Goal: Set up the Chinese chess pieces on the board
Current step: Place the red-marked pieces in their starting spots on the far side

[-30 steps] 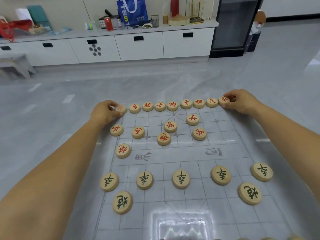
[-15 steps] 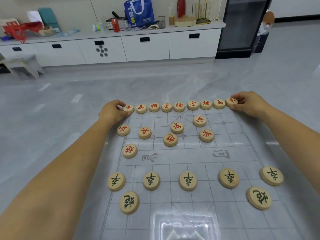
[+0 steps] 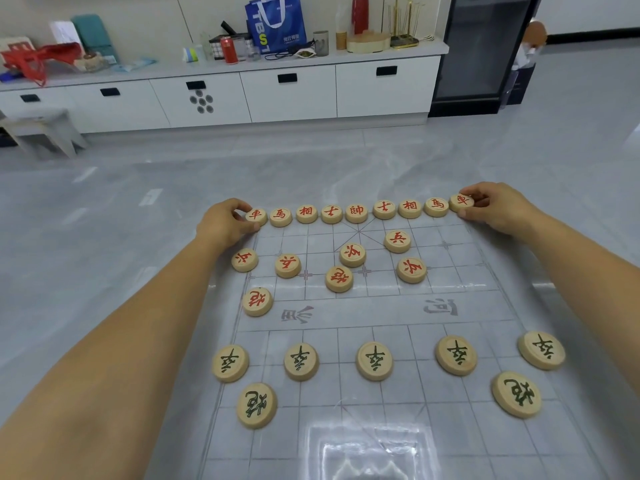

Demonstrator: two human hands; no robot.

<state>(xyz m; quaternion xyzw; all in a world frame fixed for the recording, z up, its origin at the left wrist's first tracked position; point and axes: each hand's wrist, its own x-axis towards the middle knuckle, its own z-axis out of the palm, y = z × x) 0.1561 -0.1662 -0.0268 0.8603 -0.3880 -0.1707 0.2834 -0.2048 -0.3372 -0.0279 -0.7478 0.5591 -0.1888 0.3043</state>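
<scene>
A clear plastic chess board [image 3: 485,282] lies on the grey floor. Along its far edge runs a row of round wooden pieces with red characters. My left hand [image 3: 223,225] pinches the red chariot at the left end [image 3: 256,215]. At the right end, my right hand [image 3: 498,209] grips the other red chariot [image 3: 461,201]. Several red soldiers and two red cannons [image 3: 339,278] [image 3: 257,301] sit loosely in the far half. Several green-lettered soldiers [image 3: 374,361] form a row in the near half, with two green cannons [image 3: 257,405] [image 3: 516,394] below them.
White cabinets [image 3: 287,88] with a cluttered counter line the back wall, among them a blue bag [image 3: 275,24]. A black glass-door fridge [image 3: 481,53] stands at the right. A small stool [image 3: 41,129] is at the left. Grey floor surrounds the board.
My left hand has set the left chariot in line with the back row, where it now shows fully. The right hand stays on the right chariot. The camera has shifted slightly.
</scene>
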